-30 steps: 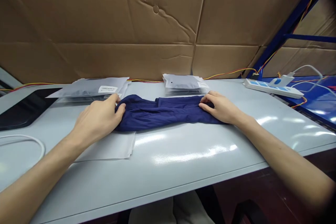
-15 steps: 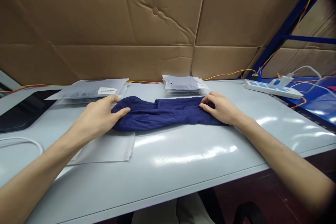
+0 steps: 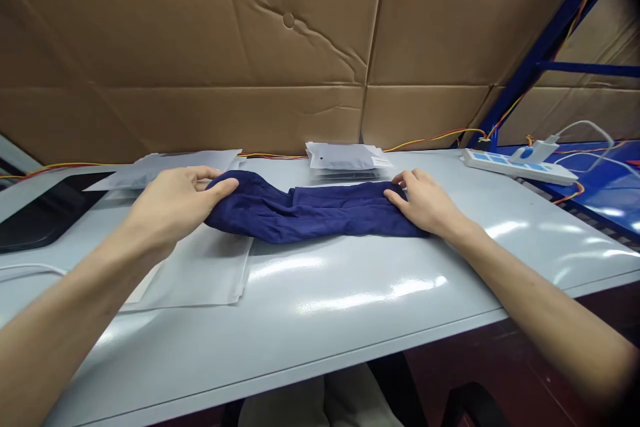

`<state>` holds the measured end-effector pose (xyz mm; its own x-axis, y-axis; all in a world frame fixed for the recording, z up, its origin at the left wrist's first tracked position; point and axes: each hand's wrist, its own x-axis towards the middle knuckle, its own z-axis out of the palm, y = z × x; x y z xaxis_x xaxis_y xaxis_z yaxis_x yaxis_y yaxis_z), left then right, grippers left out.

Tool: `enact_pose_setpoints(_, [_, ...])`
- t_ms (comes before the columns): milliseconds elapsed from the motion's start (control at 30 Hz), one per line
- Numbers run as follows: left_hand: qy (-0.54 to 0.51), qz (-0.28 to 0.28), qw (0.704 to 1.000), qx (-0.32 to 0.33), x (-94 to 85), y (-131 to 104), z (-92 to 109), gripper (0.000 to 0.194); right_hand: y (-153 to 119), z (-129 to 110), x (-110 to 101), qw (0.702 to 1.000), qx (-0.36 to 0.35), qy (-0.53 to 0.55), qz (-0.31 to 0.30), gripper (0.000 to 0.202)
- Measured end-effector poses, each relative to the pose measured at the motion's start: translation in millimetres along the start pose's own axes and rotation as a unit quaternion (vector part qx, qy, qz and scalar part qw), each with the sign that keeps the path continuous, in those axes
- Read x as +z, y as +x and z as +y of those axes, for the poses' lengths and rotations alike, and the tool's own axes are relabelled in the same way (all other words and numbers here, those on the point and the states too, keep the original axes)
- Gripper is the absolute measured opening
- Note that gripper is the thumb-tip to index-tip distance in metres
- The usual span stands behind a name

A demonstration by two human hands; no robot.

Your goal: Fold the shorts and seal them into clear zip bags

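Observation:
A folded navy-blue cloth garment (image 3: 320,213) lies lengthwise across the grey table; its exact kind does not show. My left hand (image 3: 173,203) grips the left end between thumb and fingers, holding that end a little above the table. At the right end, my right hand (image 3: 425,202) has its thumb and fingers closed on the cloth, close to the tabletop. Beneath the raised left end lies a flat frosted plastic bag (image 3: 205,277), partly covered by my left hand and the cloth.
Packed frosted bags (image 3: 145,173) lie at the back left, and a smaller stack of bags (image 3: 345,157) at the back centre. A black flat device (image 3: 45,213) rests far left. A white power strip (image 3: 520,167) with a plugged-in charger sits right. Cardboard (image 3: 300,60) stands behind.
My left hand has risen slightly, lifting the garment's left end off the table. My right hand stays at the right end. The view has shifted slightly.

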<state>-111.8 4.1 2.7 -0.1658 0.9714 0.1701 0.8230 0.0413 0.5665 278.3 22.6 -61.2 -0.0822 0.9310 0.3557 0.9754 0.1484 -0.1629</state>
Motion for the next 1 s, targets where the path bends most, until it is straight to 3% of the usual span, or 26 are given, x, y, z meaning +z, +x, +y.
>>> enact_pose_setpoints(100, [-0.085, 0.012, 0.996, -0.018, -0.8, -2.4, 31.4, 0.036, -0.4, -3.7, -2.5, 1.0, -0.003, 0.004, -0.012, 0.035])
enact_pose_setpoints(200, [-0.107, 0.031, 0.993, 0.028, 7.5, -6.2, 71.5, 0.035, -0.6, -5.0, -3.8, 1.0, -0.009, 0.013, -0.011, 0.032])
enact_pose_setpoints(300, [-0.053, 0.03, 0.994, 0.094, 28.5, -11.6, 107.5, 0.026, -0.3, -4.4, -2.5, 1.0, -0.013, 0.026, -0.001, 0.03])
enact_pose_setpoints(367, [-0.015, 0.011, 0.99, 0.136, 46.5, -16.6, 123.5, 0.022, 0.0, -3.9, -1.6, 0.999, -0.015, 0.035, -0.001, 0.029])
enact_pose_setpoints(433, [0.005, -0.057, 0.983, 0.174, 62.4, -22.3, 131.6, 0.026, 0.3, -3.8, -1.4, 0.999, -0.019, 0.05, -0.005, 0.029])
enact_pose_setpoints(533, [0.011, -0.108, 0.974, 0.199, 74.0, -29.5, 131.3, 0.036, 1.1, -3.1, -1.9, 0.997, -0.026, 0.078, -0.011, 0.028])
enact_pose_setpoints(700, [0.022, -0.063, 0.962, 0.267, 73.0, -28.3, 111.2, 0.033, 2.4, 3.1, -0.7, 0.998, -0.014, 0.053, 0.021, 0.031])
enact_pose_setpoints(833, [0.094, -0.14, 0.938, 0.303, 84.5, -23.9, 87.2, 0.054, 1.7, 7.2, 2.4, 0.999, 0.026, -0.025, 0.029, 0.047])
enact_pose_setpoints(1000, [0.147, -0.205, 0.913, 0.32, 90.5, -27.1, 68.7, 0.066, 1.9, 2.9, 3.6, 0.999, 0.002, -0.032, -0.013, 0.05])
